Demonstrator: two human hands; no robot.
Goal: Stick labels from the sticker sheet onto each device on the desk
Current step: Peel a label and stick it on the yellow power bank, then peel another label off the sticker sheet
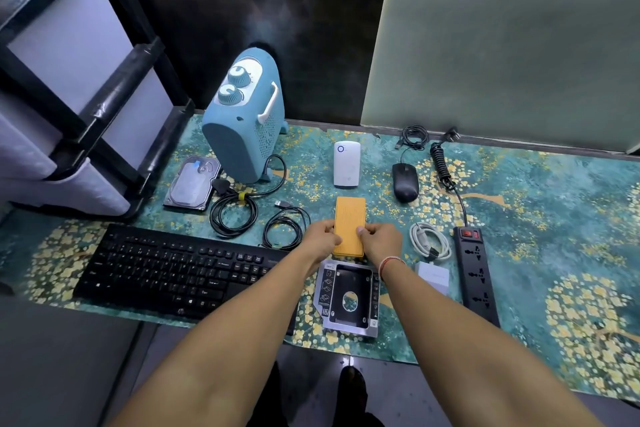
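Nearest the viewer, one silver drive caddy point(349, 298) lies on the desk point(554, 218), just this side of the yellow sticker sheet point(349, 218), its small printed diagrams too fine to read. The left hand point(320, 241) and right hand point(379, 243) each pinch a side edge of the sheet, covering its lower corners; print on it is illegible. Left of the sheet sit one black keyboard point(180, 270) and two coiled black cables point(233, 215). Right of it lie one white coiled cable point(429, 241), one white adapter point(434, 276) partly behind the right forearm, and one black power strip point(476, 270) with a red switch. Beyond the sheet stand one white router-like box point(347, 165), one black mouse point(404, 182), one bare hard drive point(192, 184) and one blue heater point(242, 125) with two knobs.
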